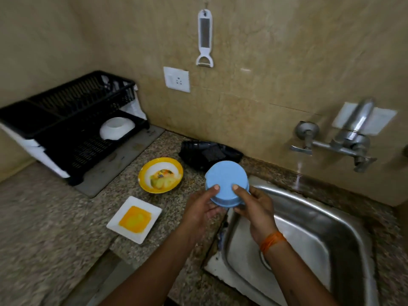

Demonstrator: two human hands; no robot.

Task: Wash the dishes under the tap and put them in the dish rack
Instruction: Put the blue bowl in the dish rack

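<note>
While gripped upside down by both hands, blue bowl (226, 183) held over left rim of sink (309, 228). Left hand (199, 209) curled round bowl's left side, thumb on upturned base. Right hand (254, 206) curled round right side, thumb likewise on base; orange thread at wrist. Forearms angled up toward sink's left edge. Left of sink on counter (55, 217): yellow bowl (160, 175), white square plate (134, 219). Farther left of sink: black dish rack (66, 120), white bowl (117, 128) inside. Tap (344, 140) on wall behind sink.
</note>
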